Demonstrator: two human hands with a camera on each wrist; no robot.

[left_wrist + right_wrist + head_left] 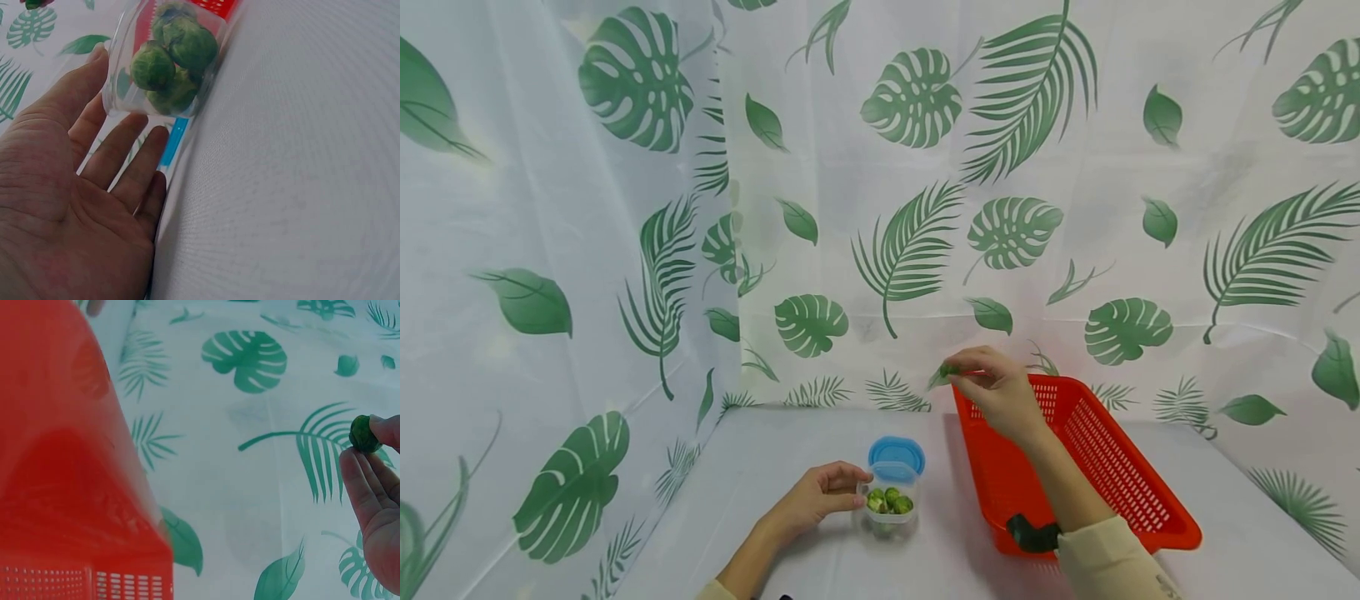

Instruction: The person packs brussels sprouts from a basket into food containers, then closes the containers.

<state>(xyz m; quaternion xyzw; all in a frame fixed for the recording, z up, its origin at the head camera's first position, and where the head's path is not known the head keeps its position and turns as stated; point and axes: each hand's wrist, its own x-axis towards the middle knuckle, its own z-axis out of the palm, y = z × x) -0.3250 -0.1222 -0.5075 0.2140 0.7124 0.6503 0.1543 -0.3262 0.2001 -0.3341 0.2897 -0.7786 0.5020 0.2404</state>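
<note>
My left hand [823, 496] touches the left side of a small clear plastic container [891, 518], its fingers nearly straight. Several green Brussels sprouts [181, 47] lie inside this container. In the left wrist view, the thumb tip and the fingertips [139, 120] are right at the container's rim. Raised above the back left corner of the red basket [1093, 446], my right hand [1000, 392] pinches a single Brussels sprout [364, 434] between thumb and fingertips.
A blue lid [897, 457] is just behind the container. The red perforated basket takes up the right side of the white-covered table [760, 492]. Leaf-printed white curtain [820, 267] closes off the back and left.
</note>
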